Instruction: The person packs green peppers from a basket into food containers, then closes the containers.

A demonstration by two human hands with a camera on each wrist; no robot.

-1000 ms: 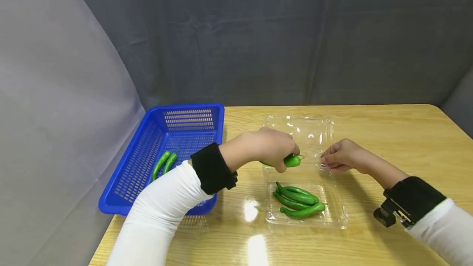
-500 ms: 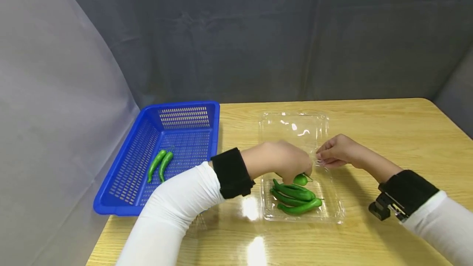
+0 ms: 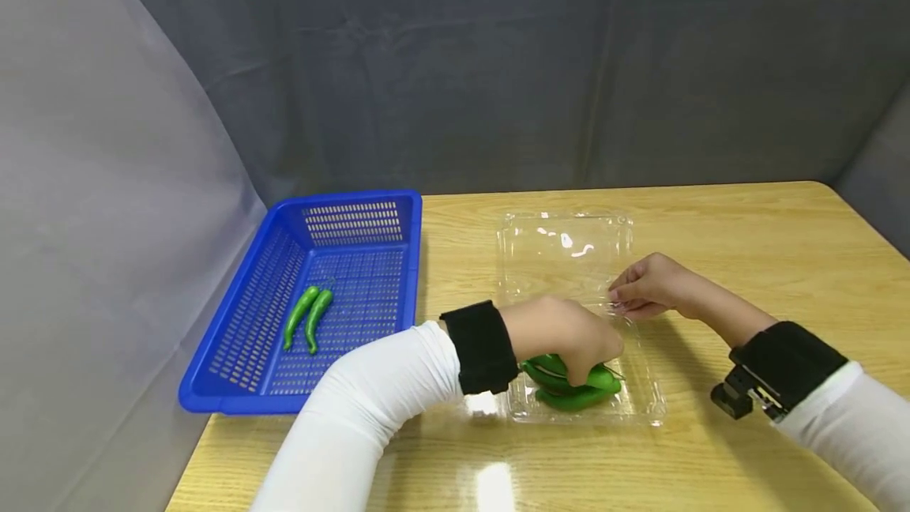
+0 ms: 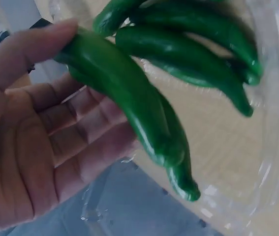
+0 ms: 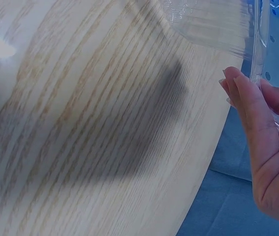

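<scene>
Grey curtains back a light wooden bench (image 3: 746, 243). At its nine o'clock a blue perforated plastic basket (image 3: 235, 338) holds two green chili peppers (image 3: 308, 318). At centre lies an open clear plastic clamshell box (image 3: 633, 409); several peppers already lie in its near tray. The left hand (image 3: 569, 338) lays a long green chili pepper (image 4: 124, 93) onto them, fingers loosely grasping it. The right hand (image 3: 650, 287) pinches the box's hinge edge. By my judgement, two peppers remain.
</scene>
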